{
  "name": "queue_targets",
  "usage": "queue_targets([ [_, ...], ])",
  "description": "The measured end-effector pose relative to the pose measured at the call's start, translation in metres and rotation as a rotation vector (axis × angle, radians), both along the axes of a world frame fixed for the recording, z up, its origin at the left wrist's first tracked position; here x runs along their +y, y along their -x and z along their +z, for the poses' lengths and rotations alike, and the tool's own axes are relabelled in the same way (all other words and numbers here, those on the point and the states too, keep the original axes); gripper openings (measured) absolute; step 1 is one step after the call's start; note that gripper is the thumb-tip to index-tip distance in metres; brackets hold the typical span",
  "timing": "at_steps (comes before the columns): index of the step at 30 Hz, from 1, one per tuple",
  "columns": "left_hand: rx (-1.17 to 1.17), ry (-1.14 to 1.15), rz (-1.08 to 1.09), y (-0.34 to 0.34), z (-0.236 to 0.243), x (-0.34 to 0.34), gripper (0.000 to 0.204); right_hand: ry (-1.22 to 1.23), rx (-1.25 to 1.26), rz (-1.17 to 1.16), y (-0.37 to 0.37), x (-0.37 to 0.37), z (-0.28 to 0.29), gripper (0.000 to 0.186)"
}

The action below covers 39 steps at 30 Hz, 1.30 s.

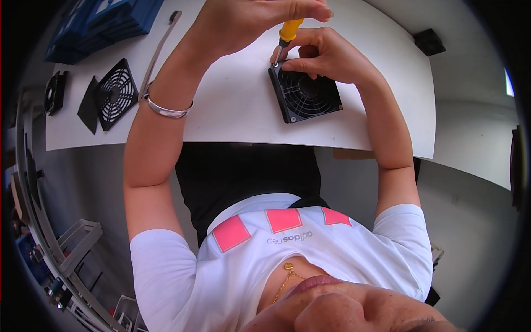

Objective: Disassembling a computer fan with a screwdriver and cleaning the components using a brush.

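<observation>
A black square cooling fan with a round grille (311, 91) lies on the white table in front of me, silver screws showing at its corners. A yellow-handled screwdriver (288, 31) stands nearly upright, its tip on the screw at the fan's far left corner. My left hand (243, 22) is closed on the top of its handle; the upper frame edge cuts off part of this hand. Bent at the fan's far edge, my right hand (332, 55) grips the frame, thumb on the near side and index finger close to the screwdriver shaft.
At the left of the white table (232, 105) lie a black fan guard (117, 93), a dark flat sheet (88, 108) and another black fan (55, 93). A long thin brush (161, 50) lies near blue bins (110, 25). A small black object (429, 42) sits at the far right edge.
</observation>
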<state>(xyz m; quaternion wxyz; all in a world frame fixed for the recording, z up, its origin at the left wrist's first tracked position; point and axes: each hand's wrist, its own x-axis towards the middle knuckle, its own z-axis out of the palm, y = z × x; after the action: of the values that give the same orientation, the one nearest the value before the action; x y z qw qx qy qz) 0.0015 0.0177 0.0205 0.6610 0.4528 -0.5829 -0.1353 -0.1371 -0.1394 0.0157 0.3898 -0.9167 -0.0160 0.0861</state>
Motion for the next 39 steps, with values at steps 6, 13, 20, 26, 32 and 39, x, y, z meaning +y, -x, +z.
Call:
queue_targets([
  [6, 0.020, 0.064, -0.181, -0.001, -0.001, -0.005, 0.029, 0.021, -0.022, 0.000, 0.001, -0.002, -0.005, 0.017],
  [13, 0.061, 0.114, -0.207, -0.009, -0.007, -0.006, 0.020, -0.026, -0.006, 0.008, -0.002, -0.004, -0.006, 0.020],
  [20, 0.024, -0.022, -0.361, 0.002, -0.003, -0.002, 0.029, 0.020, -0.092, -0.035, 0.002, -0.002, -0.008, 0.023],
  [26, -0.036, 0.098, 0.078, 0.004, -0.006, -0.004, 0.027, -0.037, 0.008, 0.005, 0.000, 0.000, 0.001, 0.022],
  [32, -0.432, 0.137, 0.361, 0.006, -0.002, 0.000, 0.023, -0.007, 0.003, -0.024, 0.001, -0.001, 0.000, 0.019],
  [39, -0.241, 0.023, 0.149, -0.003, 0.003, 0.005, 0.025, -0.032, -0.031, 0.007, -0.001, -0.004, -0.007, 0.019],
])
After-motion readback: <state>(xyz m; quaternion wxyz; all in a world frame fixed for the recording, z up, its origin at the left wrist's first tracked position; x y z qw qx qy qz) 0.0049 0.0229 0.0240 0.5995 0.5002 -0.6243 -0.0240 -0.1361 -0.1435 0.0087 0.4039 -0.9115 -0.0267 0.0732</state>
